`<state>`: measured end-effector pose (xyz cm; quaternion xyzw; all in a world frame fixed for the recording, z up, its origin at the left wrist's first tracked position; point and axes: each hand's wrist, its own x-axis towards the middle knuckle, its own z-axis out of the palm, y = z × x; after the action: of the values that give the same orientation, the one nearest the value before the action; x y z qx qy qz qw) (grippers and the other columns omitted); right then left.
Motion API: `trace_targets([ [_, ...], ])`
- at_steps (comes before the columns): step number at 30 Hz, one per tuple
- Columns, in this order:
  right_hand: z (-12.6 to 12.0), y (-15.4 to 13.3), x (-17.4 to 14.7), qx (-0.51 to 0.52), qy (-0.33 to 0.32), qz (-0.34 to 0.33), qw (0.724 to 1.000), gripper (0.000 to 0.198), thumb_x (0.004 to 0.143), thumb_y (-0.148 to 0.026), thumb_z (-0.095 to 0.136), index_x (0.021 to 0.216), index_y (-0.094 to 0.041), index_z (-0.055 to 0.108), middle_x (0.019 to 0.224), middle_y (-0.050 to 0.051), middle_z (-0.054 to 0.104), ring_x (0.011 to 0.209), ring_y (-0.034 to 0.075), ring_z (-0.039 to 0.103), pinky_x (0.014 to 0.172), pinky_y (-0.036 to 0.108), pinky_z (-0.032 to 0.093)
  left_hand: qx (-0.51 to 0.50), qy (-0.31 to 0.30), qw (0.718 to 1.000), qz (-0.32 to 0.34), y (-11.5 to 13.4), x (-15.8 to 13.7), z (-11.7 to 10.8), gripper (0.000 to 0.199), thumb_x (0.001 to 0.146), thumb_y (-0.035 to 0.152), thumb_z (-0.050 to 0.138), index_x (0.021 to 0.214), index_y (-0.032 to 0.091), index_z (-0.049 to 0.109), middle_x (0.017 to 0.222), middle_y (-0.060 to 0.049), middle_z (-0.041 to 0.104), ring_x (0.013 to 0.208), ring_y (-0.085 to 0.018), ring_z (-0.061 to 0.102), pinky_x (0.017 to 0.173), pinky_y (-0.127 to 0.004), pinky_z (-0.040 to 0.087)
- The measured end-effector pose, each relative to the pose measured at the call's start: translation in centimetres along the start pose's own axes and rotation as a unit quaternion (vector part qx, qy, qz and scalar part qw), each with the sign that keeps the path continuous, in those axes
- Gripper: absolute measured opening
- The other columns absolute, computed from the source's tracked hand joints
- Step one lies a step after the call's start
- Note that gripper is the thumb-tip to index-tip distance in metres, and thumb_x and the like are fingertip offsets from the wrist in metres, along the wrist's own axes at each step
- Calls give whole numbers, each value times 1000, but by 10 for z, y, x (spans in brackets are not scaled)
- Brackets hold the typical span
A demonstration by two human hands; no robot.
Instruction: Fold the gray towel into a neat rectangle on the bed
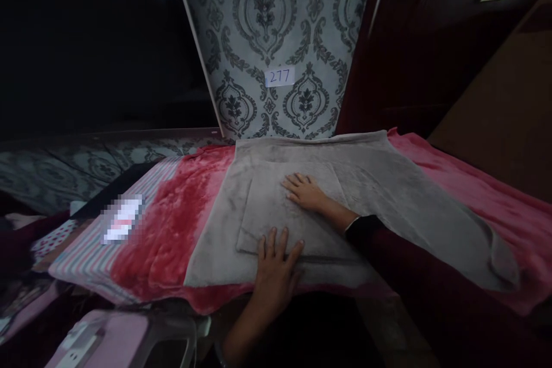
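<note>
A grey plush cloth [414, 213] is spread over a table. On its left half lies a smaller grey piece with straight edges, a folded cloth [263, 195]. My left hand [276, 267] rests at the near edge of that folded cloth, fingers spread and pointing away from me. Farther back, my right hand [304, 191] lies flat on the folded cloth's upper middle, its fingers stretched to the left. Neither hand grips anything. The far right of the larger grey cloth is rounded and curls up slightly.
Beneath the grey cloth, a red and pink blanket [172, 218] covers the table. At left are a striped cloth [88, 247] and a blurred white item [123, 219]. A pink plastic stool [116, 336] and a power strip [81, 348] are at lower left. Patterned wallpaper [276, 23] rises behind.
</note>
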<state>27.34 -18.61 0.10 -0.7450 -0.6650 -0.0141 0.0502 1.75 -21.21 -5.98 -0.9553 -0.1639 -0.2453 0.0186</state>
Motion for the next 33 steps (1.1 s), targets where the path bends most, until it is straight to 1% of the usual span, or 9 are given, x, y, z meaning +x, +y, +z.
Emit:
trace_targets([
  [2,-1,-17,6,16,1,-32,999,52,106,-42,40,157,-28,42,166,9,30,154,36,19,119,64,22,-14,0,1000,7,-8,-1,-7,58,90,31,67,146,34,52,158,-10,45,145,-37,37,113,-64,35],
  [5,4,-49,8,57,-33,-158,985,50,108,-41,36,157,-32,39,166,4,30,155,29,18,122,59,17,-17,12,1000,-16,-23,-4,-16,52,93,34,62,144,32,55,155,-10,49,144,-35,40,117,-66,27],
  [10,15,-61,20,75,-75,-241,965,50,108,-41,37,158,-35,37,166,0,29,155,26,16,124,56,14,11,10,999,-31,-34,-14,-13,68,84,47,73,148,37,51,164,-12,34,149,-43,28,113,-67,31],
  [16,21,-43,68,40,-56,-210,975,54,107,-46,40,159,-34,34,167,3,26,155,30,19,122,58,18,12,-7,999,-38,-31,-20,-9,73,86,47,72,153,40,43,167,-10,27,151,-43,25,115,-66,30],
  [20,17,-47,97,12,-27,-102,994,52,108,-42,36,158,-28,38,166,8,29,153,31,24,121,60,21,8,-14,999,-35,-32,-21,-11,72,87,47,70,153,40,43,168,-10,25,152,-43,22,115,-67,29],
  [23,12,-57,94,14,2,-31,999,54,107,-41,37,158,-23,39,166,14,27,153,33,22,119,63,22,11,-11,999,-35,-32,-22,-9,72,87,48,70,153,39,43,169,-10,24,152,-43,21,114,-67,30],
  [24,13,-62,88,19,7,-45,999,55,107,-43,38,158,-23,38,166,14,26,153,33,22,119,62,22,13,-8,999,-36,-32,-22,-8,72,87,48,70,153,39,43,169,-11,24,152,-43,21,114,-66,30],
  [29,23,-65,57,34,-38,-242,969,58,106,-51,41,159,-31,36,167,7,26,155,29,17,123,55,16,23,4,999,-34,-32,-23,-2,72,86,51,69,152,40,44,167,-11,27,150,-43,25,113,-65,30],
  [33,25,-40,86,17,-38,-210,977,55,107,-49,37,159,-32,35,167,5,26,155,29,18,123,55,17,34,2,999,-26,-33,-23,-1,72,85,52,69,152,40,45,165,-11,31,149,-43,26,112,-64,31],
])
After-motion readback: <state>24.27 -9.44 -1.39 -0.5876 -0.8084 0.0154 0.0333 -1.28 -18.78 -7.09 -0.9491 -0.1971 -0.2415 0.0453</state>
